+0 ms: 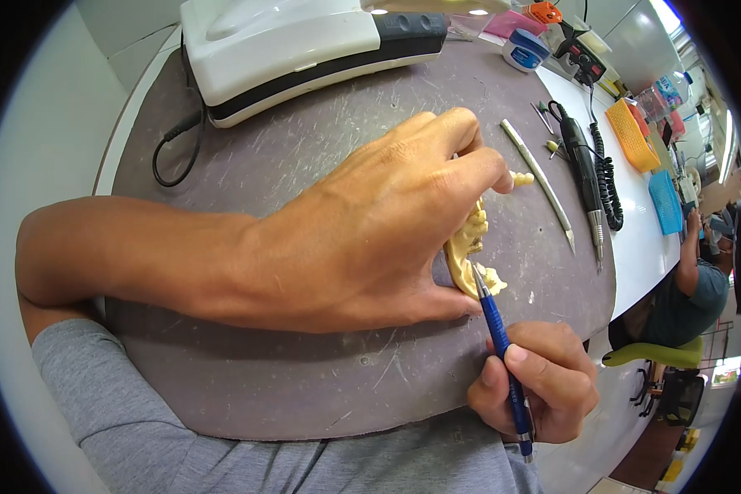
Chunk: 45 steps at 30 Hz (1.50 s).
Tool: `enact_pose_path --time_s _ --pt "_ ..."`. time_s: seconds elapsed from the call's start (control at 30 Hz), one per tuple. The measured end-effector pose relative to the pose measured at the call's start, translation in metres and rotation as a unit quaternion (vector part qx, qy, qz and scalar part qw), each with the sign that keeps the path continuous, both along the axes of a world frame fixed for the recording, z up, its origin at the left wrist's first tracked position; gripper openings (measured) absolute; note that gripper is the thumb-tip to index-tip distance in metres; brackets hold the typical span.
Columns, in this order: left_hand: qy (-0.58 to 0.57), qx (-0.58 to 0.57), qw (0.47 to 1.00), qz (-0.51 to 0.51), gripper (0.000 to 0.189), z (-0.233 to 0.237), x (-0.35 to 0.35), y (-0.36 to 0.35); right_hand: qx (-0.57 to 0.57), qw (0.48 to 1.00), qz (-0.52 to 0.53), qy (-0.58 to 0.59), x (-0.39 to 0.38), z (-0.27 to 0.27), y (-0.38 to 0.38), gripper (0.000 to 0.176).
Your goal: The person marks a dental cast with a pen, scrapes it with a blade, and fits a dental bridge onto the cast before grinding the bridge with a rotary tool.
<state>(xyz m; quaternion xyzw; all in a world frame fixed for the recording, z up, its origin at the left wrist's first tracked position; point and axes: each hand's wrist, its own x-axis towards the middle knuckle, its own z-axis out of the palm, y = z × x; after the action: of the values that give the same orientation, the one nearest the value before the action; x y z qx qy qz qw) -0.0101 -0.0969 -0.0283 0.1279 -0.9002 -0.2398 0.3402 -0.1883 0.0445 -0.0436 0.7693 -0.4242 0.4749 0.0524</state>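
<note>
Dental cast (pixel 458 262): cream, right of centre in the frame; long axis roughly top to bottom.
Left hand (pixel 379 226): nearer, left of the cast, thumb and curled fingers holding it.
Right hand (pixel 556 375): lower right, fingers closed around blue pencil (pixel 496 328).
Pencil line: slants up-left to the cast's lower end; tip contact unclear.

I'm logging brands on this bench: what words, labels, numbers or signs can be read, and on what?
No text reads with certainty.
Blue pencil: pale barrel lettering, too small to read.
Blue-and-white jar: label print too small.
Plastic bottle: label print too blurred.
</note>
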Motion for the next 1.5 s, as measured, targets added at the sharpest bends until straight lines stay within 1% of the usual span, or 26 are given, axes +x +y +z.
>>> enact_pose_path --time_s 0.07,0.27,0.33,0.47,0.53,0.63,0.87,0.93,1.03,1.27,1.33,1.5 --pt "-0.002 0.002 1.0 0.0 0.059 0.0001 0.0001 0.0003 -0.001 1.0 0.007 0.013 -0.0002 0.001 -0.0001 0.036" --pt "-0.001 -0.002 1.0 0.005 0.058 0.0016 0.0001 -0.0004 -0.018 1.0 -0.01 -0.012 0.0016 -0.0013 -0.0021 0.036" --pt "-0.003 -0.003 1.0 0.006 0.058 0.002 0.0003 -0.0005 -0.006 1.0 0.01 0.022 -0.0002 0.0016 -0.0028 0.035" --pt "-0.002 -0.007 1.0 0.005 0.058 0.0017 0.0001 -0.0009 -0.018 1.0 -0.012 0.001 0.0004 -0.0006 -0.002 0.034" --pt "-0.005 -0.009 1.0 0.006 0.058 0.0017 0.0003 -0.001 -0.006 1.0 0.011 0.029 -0.0016 0.0011 -0.0023 0.034" --pt "-0.006 -0.01 1.0 0.006 0.058 0.0014 -0.001 -0.0015 -0.014 1.0 -0.007 0.003 -0.0002 -0.0013 -0.0017 0.034" --pt "0.004 -0.012 1.0 0.002 0.058 0.0002 -0.0011 -0.0027 -0.01 1.0 0.006 0.026 -0.0013 -0.001 -0.0024 0.034" --pt "0.008 -0.015 1.0 0.001 0.058 -0.0003 -0.0013 -0.0029 -0.024 1.0 -0.014 -0.004 0.0006 -0.004 -0.0021 0.034" --pt "0.003 -0.015 1.0 0.002 0.058 -0.0002 -0.0009 -0.0027 -0.018 1.0 0.004 0.022 -0.0014 -0.001 -0.0029 0.034" --pt "0.003 -0.014 1.0 -0.002 0.058 -0.0003 -0.0019 -0.0036 -0.02 1.0 0.0 -0.003 -0.0014 -0.0021 -0.0025 0.034" --pt "0.003 -0.014 1.0 -0.003 0.058 -0.0004 -0.0013 -0.0037 0.004 1.0 0.013 0.027 -0.0013 0.0014 -0.0024 0.034" --pt "0.001 -0.018 1.0 -0.002 0.058 0.0004 -0.0013 -0.0036 -0.011 1.0 0.001 0.005 -0.0011 -0.0021 -0.0022 0.035"
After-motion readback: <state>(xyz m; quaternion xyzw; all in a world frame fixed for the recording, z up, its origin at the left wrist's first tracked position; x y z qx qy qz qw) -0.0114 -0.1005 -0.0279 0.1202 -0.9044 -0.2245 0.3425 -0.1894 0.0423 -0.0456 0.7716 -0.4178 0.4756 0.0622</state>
